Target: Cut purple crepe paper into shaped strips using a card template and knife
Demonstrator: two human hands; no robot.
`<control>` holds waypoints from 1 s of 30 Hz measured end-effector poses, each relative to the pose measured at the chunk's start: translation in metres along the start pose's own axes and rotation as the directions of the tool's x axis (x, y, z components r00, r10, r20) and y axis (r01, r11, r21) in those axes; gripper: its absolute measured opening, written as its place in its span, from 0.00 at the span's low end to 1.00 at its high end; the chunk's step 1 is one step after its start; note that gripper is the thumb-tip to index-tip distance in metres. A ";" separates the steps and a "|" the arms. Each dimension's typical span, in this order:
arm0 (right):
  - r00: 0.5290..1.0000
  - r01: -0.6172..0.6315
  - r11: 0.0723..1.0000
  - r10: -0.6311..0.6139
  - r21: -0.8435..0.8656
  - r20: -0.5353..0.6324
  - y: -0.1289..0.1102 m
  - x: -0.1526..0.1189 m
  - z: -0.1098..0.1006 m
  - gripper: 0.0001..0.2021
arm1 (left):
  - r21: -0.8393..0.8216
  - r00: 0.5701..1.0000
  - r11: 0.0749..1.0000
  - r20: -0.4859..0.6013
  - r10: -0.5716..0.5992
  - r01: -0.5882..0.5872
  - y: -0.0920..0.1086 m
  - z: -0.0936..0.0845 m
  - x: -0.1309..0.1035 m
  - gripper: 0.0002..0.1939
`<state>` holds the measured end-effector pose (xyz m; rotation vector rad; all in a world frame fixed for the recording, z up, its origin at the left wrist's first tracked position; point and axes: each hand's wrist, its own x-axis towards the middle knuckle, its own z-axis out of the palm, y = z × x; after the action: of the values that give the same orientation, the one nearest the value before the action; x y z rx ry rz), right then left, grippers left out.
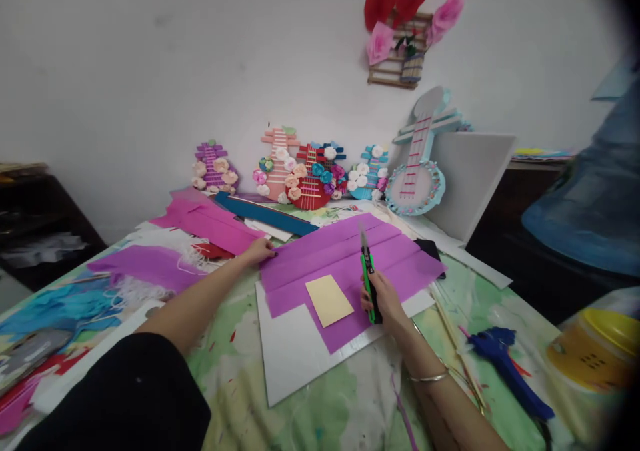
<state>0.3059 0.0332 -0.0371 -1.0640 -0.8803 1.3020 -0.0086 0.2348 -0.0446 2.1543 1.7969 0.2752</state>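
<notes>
Purple crepe paper (350,251), creased in bands, lies over a white board (285,364). A pale yellow card (329,300) rests on the purple paper's lower part. My left hand (260,251) is at the paper's upper left edge, its fingers pressed together there. Above the right part of the paper, my right hand (381,299) is wrapped round a green and black cutter (369,277), its blade pointing up and away from me.
Decorated paper guitars (310,177) lean along the wall. Pink paper (210,221) and a dark blue strip (265,216) lie behind my left hand. At the right are a blue glue gun (510,371) and a yellow-lidded tub (595,351); a phone (33,354) is far left.
</notes>
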 end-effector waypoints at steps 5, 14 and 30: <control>0.999 0.036 0.999 -0.037 0.027 0.035 0.002 0.001 0.004 0.24 | -0.044 0.987 0.998 -0.152 -0.059 0.053 0.004 -0.007 0.015 0.17; 0.988 0.062 0.994 -0.074 0.092 0.136 0.006 -0.002 0.007 0.23 | -0.045 0.956 0.994 -0.272 -0.107 0.099 0.002 -0.009 0.009 0.17; 0.958 0.038 0.995 -0.062 0.092 0.278 0.005 -0.007 0.002 0.10 | 0.121 0.867 0.925 -0.321 0.381 -0.362 0.061 0.028 -0.128 0.26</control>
<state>0.3014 0.0260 -0.0406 -0.7957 -1.0461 1.4573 0.0329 0.0966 -0.0409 2.6187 1.5415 0.7366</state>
